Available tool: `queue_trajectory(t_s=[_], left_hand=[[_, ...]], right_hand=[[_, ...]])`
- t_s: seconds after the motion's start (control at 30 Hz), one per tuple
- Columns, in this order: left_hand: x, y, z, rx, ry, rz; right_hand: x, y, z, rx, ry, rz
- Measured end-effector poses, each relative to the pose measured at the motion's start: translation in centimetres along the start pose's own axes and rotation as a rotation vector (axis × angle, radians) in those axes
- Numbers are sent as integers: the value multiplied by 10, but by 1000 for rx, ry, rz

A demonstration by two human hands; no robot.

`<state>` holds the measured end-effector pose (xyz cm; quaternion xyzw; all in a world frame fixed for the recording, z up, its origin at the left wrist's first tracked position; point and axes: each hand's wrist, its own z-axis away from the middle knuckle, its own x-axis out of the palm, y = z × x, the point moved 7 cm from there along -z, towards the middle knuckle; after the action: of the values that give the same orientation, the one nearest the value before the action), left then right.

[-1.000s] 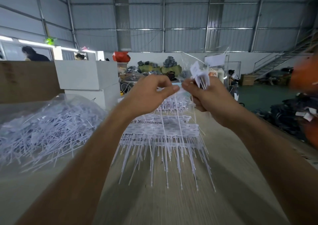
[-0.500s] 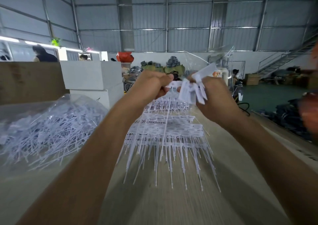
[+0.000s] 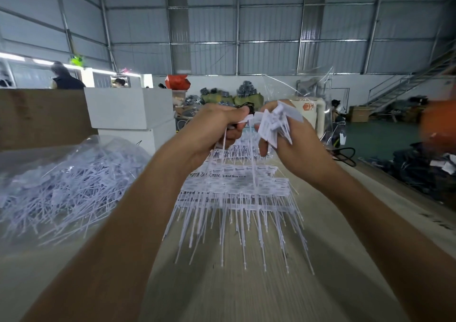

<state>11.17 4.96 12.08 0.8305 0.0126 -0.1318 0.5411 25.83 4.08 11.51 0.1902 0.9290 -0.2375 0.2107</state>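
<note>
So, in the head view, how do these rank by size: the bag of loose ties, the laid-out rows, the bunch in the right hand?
1. bag of loose ties and laid-out rows: about alike, no ranking between them
2. bunch in the right hand: clearly smallest

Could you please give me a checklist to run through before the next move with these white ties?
1. The left hand pinches the single tie: ok.
2. The right hand grips the bundle: ok.
3. The single tie is fully free of the bundle: cannot tell.
4. The rows of ties lie neat on the table: ok.
5. The bag of loose ties sits apart from the rows: ok.
</note>
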Motion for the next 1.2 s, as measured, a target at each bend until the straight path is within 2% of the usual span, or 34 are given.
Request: queue_trajectory(t_s=[0.1, 0.37, 0.53, 0.63, 0.83, 1.1, 1.2], left_hand=[[1, -1, 1, 7, 10, -55], [6, 5, 4, 64, 16, -319], [12, 14, 7, 143, -9, -471], [16, 15, 7, 161, -2, -545], [18, 23, 4, 292, 56, -760], [19, 26, 13, 362, -22, -728], [31, 41, 29, 421, -183, -452]], right_hand=[[0, 10, 5, 113, -67, -75], [-4, 45, 16, 398, -27, -414], [2, 46, 19, 428, -115, -605], [2, 42, 18, 425, -112, -551], [-6, 33, 11, 368, 56, -284], [-4, 35, 11, 419, 176, -160], [-16, 61, 17, 578, 310, -174]])
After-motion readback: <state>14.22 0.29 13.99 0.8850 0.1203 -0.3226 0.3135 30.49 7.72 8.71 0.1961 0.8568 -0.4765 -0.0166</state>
